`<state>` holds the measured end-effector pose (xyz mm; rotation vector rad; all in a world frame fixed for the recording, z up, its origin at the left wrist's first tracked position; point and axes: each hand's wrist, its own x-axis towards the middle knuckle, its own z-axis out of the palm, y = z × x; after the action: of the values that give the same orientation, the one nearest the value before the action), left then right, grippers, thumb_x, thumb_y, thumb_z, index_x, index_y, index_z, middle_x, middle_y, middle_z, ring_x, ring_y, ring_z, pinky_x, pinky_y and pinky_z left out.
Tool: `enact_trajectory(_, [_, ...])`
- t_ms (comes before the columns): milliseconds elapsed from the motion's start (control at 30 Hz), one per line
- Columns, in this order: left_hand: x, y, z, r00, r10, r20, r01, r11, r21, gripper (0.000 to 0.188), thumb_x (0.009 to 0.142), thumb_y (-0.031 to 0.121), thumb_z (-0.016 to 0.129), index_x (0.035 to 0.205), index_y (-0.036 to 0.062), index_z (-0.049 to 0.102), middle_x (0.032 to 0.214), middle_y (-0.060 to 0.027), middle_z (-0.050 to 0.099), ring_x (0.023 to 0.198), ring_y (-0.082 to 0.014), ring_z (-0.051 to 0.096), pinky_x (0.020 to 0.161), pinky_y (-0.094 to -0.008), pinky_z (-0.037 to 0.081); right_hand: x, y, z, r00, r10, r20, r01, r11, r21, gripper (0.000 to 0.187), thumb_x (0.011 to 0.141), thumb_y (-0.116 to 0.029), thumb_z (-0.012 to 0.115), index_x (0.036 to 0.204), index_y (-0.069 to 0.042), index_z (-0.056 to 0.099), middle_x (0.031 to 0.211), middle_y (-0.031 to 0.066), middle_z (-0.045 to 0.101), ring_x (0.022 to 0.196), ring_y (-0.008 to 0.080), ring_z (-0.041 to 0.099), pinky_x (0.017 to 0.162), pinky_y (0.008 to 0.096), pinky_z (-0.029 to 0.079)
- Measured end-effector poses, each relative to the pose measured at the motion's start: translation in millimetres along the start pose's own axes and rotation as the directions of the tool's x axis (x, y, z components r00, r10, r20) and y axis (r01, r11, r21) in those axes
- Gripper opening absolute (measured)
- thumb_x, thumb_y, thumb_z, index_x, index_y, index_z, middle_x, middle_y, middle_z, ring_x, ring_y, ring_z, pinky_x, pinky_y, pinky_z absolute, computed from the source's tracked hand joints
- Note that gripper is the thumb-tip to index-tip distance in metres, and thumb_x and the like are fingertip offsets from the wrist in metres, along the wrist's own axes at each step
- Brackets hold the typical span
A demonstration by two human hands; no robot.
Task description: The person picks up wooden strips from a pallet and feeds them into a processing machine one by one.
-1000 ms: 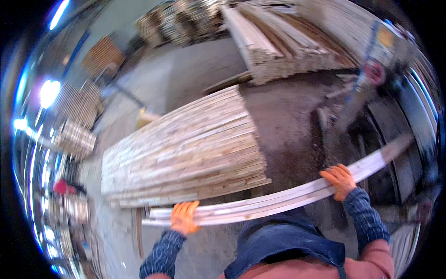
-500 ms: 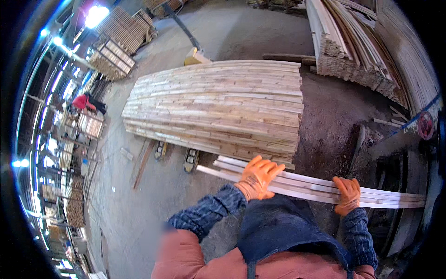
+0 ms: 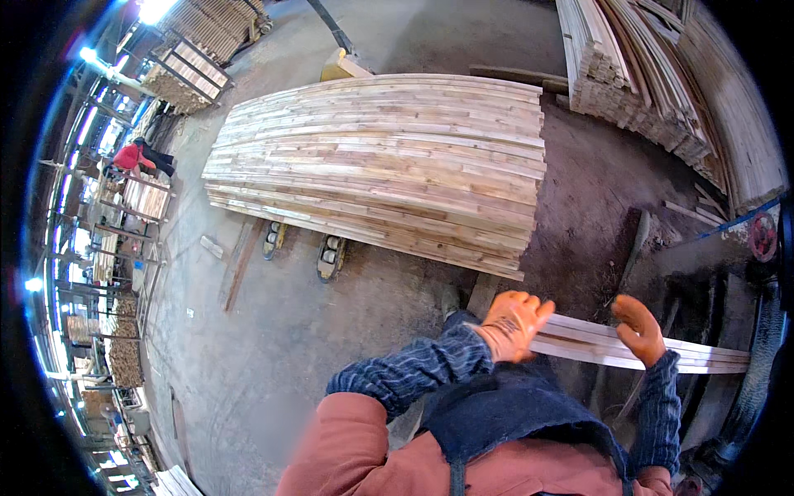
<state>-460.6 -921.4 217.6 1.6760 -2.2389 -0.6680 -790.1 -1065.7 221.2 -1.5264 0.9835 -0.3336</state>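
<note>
Several thin pale wood strips (image 3: pixel 583 341) lie side by side in front of my body, running off to the right toward the machine edge. My left hand (image 3: pixel 517 325), in an orange glove, is closed around their left end. My right hand (image 3: pixel 641 332), gloved the same, is at the strips farther right; its fingers reach up and its thumb stands apart, not wrapped round the wood. Part of the strips is hidden behind that hand.
A large stack of boards (image 3: pixel 380 165) sits ahead, with a yellow pallet-truck part (image 3: pixel 341 66) behind it. More timber (image 3: pixel 628 74) is piled at far right. A blue-edged machine with a red handwheel (image 3: pixel 762 236) is at right. A person in red (image 3: pixel 132 156) bends at far left.
The strips have slid right, and my left hand has moved right to their left end. My right hand has loosened from the strips and shifted slightly right. The view has turned a little.
</note>
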Motion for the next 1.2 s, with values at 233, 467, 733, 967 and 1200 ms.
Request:
enact_trajectory(233, [25.9,-66.0,-9.5,0.978,-0.208,-0.016,0.101,0.538,-0.837,0.055,0.084,0.029,0.079,0.129,0.0023,0.064,0.107,-0.0173,0.075,0.097,-0.0265,0.073,0.084,-0.0386,0.058,101.5,-31.5,56.0,0.985,0.068,0.158,-0.006,0.931,-0.364,0.059,0.09,-0.015,0.074,0.144,-0.002,0.055,0.136,0.0177,0.066,0.129,0.0284,0.062,0.111,0.0423,0.048])
enact_trajectory(467, [-42.5,-274.3,29.6,0.665,-0.55,0.505,0.281,-0.442,-0.852,0.041,0.104,0.023,0.059,0.142,0.0091,0.053,0.144,-0.0152,0.06,0.131,-0.0271,0.058,0.112,-0.043,0.045,201.7,39.5,110.1,0.919,0.336,0.208,-0.239,0.892,-0.385,0.065,0.089,-0.03,0.075,0.146,-0.005,0.055,0.141,0.0201,0.063,0.132,0.0338,0.06,0.111,0.0476,0.048])
enact_trajectory(733, [-184.3,-502.0,134.3,0.367,-0.785,0.5,0.038,-0.524,-0.851,0.05,0.107,0.034,0.043,0.154,0.0162,0.038,0.159,-0.0159,0.045,0.144,-0.0324,0.047,0.112,-0.0474,0.04,287.5,223.3,155.3,0.823,0.547,0.155,-0.484,0.817,-0.313,0.066,0.089,-0.035,0.076,0.144,-0.005,0.056,0.14,0.0148,0.065,0.13,0.0281,0.062,0.111,0.0409,0.049])
enact_trajectory(967, [-125.7,-564.4,189.7,0.122,-0.786,0.606,0.118,-0.595,-0.795,0.058,0.107,0.047,0.042,0.158,0.0188,0.037,0.161,-0.0119,0.045,0.147,-0.031,0.044,0.117,-0.0442,0.034,396.1,330.7,200.8,0.757,0.637,-0.144,-0.65,0.757,-0.067,0.085,0.086,-0.047,0.082,0.147,0.002,0.051,0.143,0.0163,0.061,0.132,0.0265,0.058,0.111,0.0388,0.046])
enact_trajectory(1200, [-76.3,-633.8,253.0,0.211,-0.811,0.546,-0.05,-0.567,-0.822,0.079,0.1,0.063,0.056,0.16,0.0183,0.032,0.163,-0.0157,0.04,0.149,-0.0349,0.039,0.122,-0.0479,0.03,455.9,474.2,218.5,0.801,0.555,-0.222,-0.597,0.763,-0.247,0.076,0.091,-0.031,0.074,0.155,-0.006,0.042,0.137,0.0224,0.059,0.126,0.0336,0.059,0.107,0.0399,0.047])
